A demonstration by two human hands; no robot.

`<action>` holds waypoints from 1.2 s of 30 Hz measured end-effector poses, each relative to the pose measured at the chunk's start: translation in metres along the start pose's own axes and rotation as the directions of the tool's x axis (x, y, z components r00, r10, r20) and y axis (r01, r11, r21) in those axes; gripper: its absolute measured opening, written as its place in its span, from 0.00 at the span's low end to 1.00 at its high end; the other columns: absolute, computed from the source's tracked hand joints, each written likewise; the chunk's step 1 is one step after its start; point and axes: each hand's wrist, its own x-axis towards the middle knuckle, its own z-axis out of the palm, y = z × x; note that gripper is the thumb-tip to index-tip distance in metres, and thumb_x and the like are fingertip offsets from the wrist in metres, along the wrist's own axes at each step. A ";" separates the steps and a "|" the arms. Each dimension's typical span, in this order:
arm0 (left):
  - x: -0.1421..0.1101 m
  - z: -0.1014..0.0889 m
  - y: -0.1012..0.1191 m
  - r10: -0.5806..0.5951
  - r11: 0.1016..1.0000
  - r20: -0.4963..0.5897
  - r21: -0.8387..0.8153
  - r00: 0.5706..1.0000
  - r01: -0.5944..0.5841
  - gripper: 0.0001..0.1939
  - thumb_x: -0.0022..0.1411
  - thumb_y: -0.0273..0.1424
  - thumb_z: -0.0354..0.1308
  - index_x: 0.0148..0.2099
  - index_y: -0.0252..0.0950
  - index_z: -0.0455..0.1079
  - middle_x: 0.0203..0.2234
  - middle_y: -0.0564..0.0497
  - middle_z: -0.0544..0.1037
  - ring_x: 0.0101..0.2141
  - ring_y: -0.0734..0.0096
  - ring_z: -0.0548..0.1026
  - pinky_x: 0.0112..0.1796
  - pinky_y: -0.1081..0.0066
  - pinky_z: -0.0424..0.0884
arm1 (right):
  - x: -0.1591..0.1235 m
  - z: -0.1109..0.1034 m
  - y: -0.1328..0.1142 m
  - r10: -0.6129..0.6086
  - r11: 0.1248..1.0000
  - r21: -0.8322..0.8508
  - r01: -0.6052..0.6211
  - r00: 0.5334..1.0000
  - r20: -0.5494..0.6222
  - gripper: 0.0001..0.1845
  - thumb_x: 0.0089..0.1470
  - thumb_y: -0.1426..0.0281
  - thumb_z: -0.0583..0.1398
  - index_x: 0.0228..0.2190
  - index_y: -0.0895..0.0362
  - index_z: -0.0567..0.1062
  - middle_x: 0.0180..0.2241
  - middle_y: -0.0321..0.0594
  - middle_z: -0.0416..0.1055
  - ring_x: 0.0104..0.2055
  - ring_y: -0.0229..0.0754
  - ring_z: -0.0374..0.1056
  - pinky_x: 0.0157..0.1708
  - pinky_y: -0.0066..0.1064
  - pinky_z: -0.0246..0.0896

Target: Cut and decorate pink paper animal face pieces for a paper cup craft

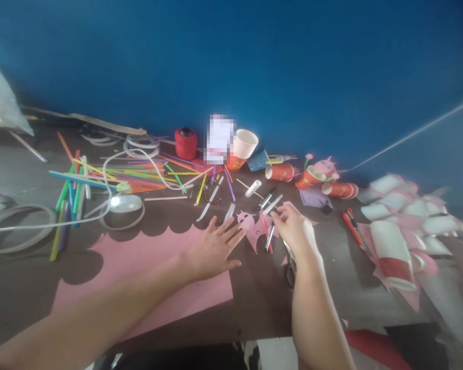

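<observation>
My left hand [216,249] lies with fingers spread over the right part of a large pink paper sheet [165,277] with a scalloped top edge. Its fingertips are beside a small pink paper cutout with a dark-eyed face [246,221]. My right hand [296,228] is half curled, thumb and forefinger apart, close to several pens. A grey pen [273,204] lies at its fingertips, and a black-and-white pen [270,237] is just left of them. Whether the fingers touch either pen is unclear. Scissors [290,270] are partly hidden beneath my right wrist.
Coloured sticks [139,174] and a white cable [108,169] spread over the left side. Stacked paper cups [245,146] stand at the back, near decorated red cups [310,177]. A red utility knife [354,226] and white cup-like rolls [393,252] are at right.
</observation>
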 end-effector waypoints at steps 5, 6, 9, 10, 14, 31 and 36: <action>0.001 0.004 -0.001 -0.016 1.000 -0.002 0.023 1.000 0.016 0.36 0.62 0.49 0.46 0.67 0.42 0.42 0.63 0.47 0.54 0.63 0.48 0.42 0.57 0.42 0.35 | -0.016 -0.002 0.014 -0.074 0.989 -0.112 0.096 0.979 0.188 0.16 0.53 0.65 0.55 0.45 0.52 0.69 0.30 0.40 0.74 0.31 0.45 0.70 0.29 0.31 0.55; 0.000 0.006 -0.002 -0.012 1.000 -0.006 0.023 1.000 0.012 0.36 0.62 0.49 0.46 0.67 0.43 0.42 0.63 0.47 0.54 0.63 0.48 0.42 0.57 0.41 0.36 | -0.020 0.000 0.016 -0.130 0.983 -0.099 0.152 0.971 0.203 0.16 0.53 0.69 0.54 0.45 0.51 0.69 0.31 0.39 0.73 0.32 0.43 0.70 0.30 0.30 0.55; 0.000 0.010 -0.004 -0.004 1.000 -0.016 0.024 1.000 0.004 0.36 0.61 0.50 0.46 0.66 0.43 0.44 0.62 0.47 0.56 0.63 0.48 0.42 0.57 0.41 0.36 | -0.031 0.008 0.023 -0.253 0.954 -0.114 0.278 0.948 0.192 0.19 0.52 0.76 0.53 0.44 0.50 0.70 0.37 0.39 0.71 0.33 0.40 0.69 0.30 0.29 0.56; 0.000 0.011 -0.004 -0.004 1.000 -0.019 0.023 1.000 0.005 0.36 0.61 0.50 0.47 0.66 0.43 0.45 0.62 0.47 0.56 0.63 0.48 0.42 0.57 0.41 0.37 | -0.033 0.010 0.025 -0.276 0.945 -0.127 0.300 0.944 0.179 0.17 0.52 0.76 0.53 0.43 0.50 0.71 0.38 0.39 0.70 0.33 0.40 0.69 0.30 0.28 0.56; -0.001 0.005 -0.003 -0.019 0.998 -0.057 -0.054 0.998 0.016 0.33 0.61 0.48 0.49 0.65 0.43 0.49 0.60 0.46 0.59 0.62 0.48 0.46 0.56 0.41 0.43 | -0.040 0.006 0.018 -0.334 0.936 -0.112 0.334 0.942 0.020 0.13 0.53 0.74 0.53 0.40 0.50 0.73 0.41 0.39 0.67 0.34 0.38 0.69 0.28 0.27 0.57; -0.009 -0.019 -0.017 -0.422 0.774 -0.327 -0.616 0.846 0.148 0.11 0.64 0.32 0.49 0.47 0.37 0.66 0.41 0.46 0.72 0.43 0.66 0.70 0.43 0.66 0.69 | -0.037 0.019 -0.045 -0.311 0.922 0.139 0.363 0.903 -0.298 0.10 0.56 0.63 0.55 0.36 0.54 0.71 0.28 0.36 0.73 0.28 0.40 0.70 0.28 0.28 0.59; -0.008 -0.019 -0.014 -0.451 0.729 -0.297 -0.667 0.842 0.155 0.11 0.64 0.34 0.48 0.46 0.38 0.67 0.41 0.46 0.72 0.42 0.66 0.71 0.35 0.71 0.70 | 0.007 -0.035 -0.074 -0.494 0.847 0.051 0.529 0.819 -0.291 0.12 0.60 0.68 0.50 0.34 0.54 0.73 0.34 0.39 0.73 0.36 0.41 0.70 0.36 0.30 0.61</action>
